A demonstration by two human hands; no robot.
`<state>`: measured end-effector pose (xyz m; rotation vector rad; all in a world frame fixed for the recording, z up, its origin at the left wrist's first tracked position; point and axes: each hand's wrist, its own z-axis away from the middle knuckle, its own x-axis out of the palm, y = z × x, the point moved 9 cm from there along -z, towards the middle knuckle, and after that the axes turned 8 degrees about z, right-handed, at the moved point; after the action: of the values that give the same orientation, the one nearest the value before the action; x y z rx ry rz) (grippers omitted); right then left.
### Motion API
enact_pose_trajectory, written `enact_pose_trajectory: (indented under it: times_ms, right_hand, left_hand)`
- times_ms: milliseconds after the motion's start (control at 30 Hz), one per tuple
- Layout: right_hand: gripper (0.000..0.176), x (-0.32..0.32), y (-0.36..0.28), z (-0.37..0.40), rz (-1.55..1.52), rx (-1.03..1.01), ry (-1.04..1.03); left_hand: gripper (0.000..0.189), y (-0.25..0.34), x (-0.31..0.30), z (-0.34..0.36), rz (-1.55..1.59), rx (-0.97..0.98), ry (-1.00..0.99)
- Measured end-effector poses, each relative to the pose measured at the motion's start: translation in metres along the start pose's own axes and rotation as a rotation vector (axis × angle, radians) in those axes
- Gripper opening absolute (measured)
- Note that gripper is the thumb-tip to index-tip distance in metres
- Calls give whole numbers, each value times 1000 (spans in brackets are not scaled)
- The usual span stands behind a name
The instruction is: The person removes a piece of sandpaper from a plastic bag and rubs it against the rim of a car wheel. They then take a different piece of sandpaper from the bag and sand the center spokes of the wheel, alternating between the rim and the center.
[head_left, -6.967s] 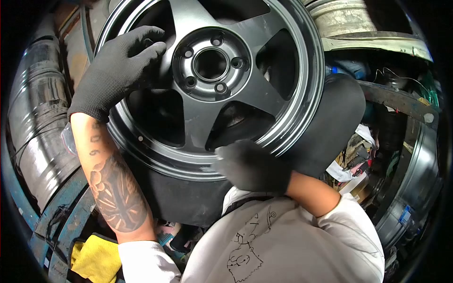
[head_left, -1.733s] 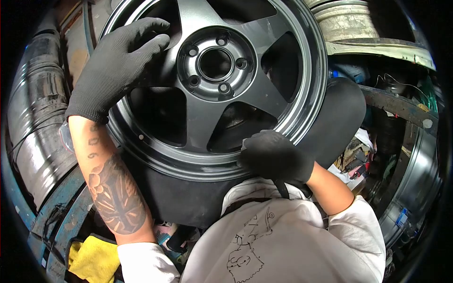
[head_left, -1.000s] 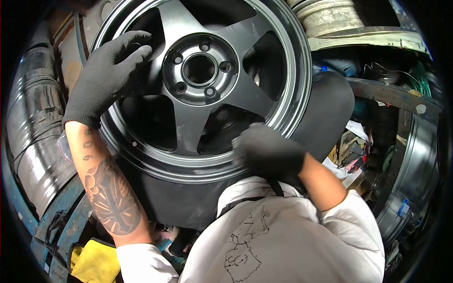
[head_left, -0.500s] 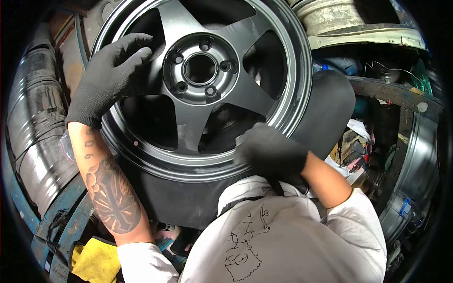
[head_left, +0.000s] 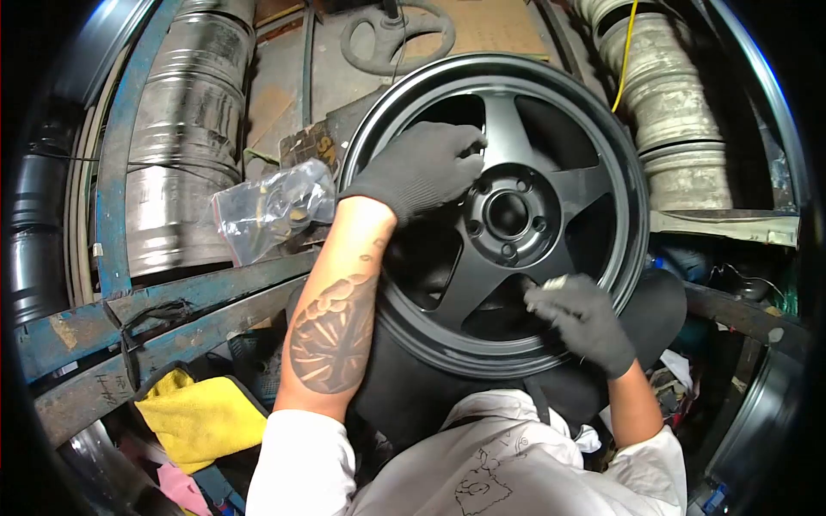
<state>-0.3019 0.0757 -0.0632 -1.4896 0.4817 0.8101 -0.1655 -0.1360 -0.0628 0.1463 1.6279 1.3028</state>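
Note:
A dark grey five-spoke car wheel rim lies face up, tilted across the person's lap. My left hand, in a dark knit glove, is over the rim's upper left, with its curled fingers near the top spoke. A gap shows between its thumb and fingers, and I see nothing in them. My right hand, gloved too, hovers by the lower right window of the rim. Its fingers are bent together, with something small and pale at the fingertips that I cannot make out.
A clear plastic bag of small parts lies left of the rim. A yellow cloth hangs on the blue metal frame. Bare metal wheels are stacked at left, others at right. A steering wheel lies at the back.
The view has shifted, so the rim appears further right and lower, its spokes at another angle. My left hand has shifted toward the top spoke. My right hand's fingertips now show more clearly.

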Motion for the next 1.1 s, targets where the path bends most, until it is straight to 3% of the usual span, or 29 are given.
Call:
enact_pose_trajectory:
  times_ms: [67, 133, 200, 267, 333, 367, 400, 467, 600, 633, 667, 700, 733, 800, 867, 933, 1000, 1033, 1067, 1100]
  right_hand:
    - [24, -53, -7, -19, 40, 0, 174]
    - [26, -95, -14, -33, -163, 17, 371]
    - [23, -133, -31, -46, -144, -115, 520]
    - [27, -151, -12, -58, -290, -139, 659]
    - [33, -153, 18, -85, -143, -102, 701]
    - [40, -139, 28, -106, -90, 18, 523]
    - [47, -128, 40, -115, 166, 35, 375]
    - [50, -109, 54, -116, 457, -63, 372]
    - [48, -91, 39, -112, 292, 9, 228]
    - [48, -85, 34, -113, 273, -25, 216]
    - [47, -80, 30, -113, 254, -58, 207]
    - [47, -78, 26, -111, 240, -90, 202]
    - [47, -75, 26, -110, 259, -94, 193]
    - [46, -65, 33, -106, 310, -91, 173]
    - [44, -62, 41, -103, 312, -103, 175]
    - [42, -67, 47, -105, 294, -74, 181]
    - [42, -74, 46, -108, 283, -58, 186]
    - [41, -77, 46, -110, 277, -54, 191]
    - [41, -78, 48, -112, 275, -53, 188]
    - [41, -77, 51, -114, 273, -52, 186]
  left_hand:
    - [36, -1, -7, 0, 15, 11, 22]
    - [35, -1, -12, 3, 44, -21, 8]
    - [34, -8, -13, 4, 45, -14, 17]
    - [34, -15, -10, 2, 2, 0, 41]
    - [35, -23, -3, 0, 29, -50, 43]
    - [34, -27, 1, -2, 37, -66, 54]
    - [33, -28, 7, -3, 44, -76, 42]
    - [31, -15, 15, -5, -96, -42, -5]
    - [28, 5, -17, 1, 198, 21, 32]
    - [29, -3, -42, 7, 195, 153, 245]
    - [30, -21, -70, 17, 24, 29, 363]
    - [28, -44, -106, 32, 46, -145, 527]
    - [26, -75, -140, 54, 125, -145, 722]
    - [27, -114, -203, 123, -173, -143, 1128]
    - [59, -228, -221, 192, -255, -830, 1025]
    - [73, -256, -199, 223, -337, -1222, 789]
    - [77, -216, -183, 232, -281, -1466, 877]
    - [79, -223, -177, 235, -235, -1498, 908]
    - [80, -247, -170, 239, -188, -1527, 941]
    - [78, -318, -166, 243, -98, -1466, 847]
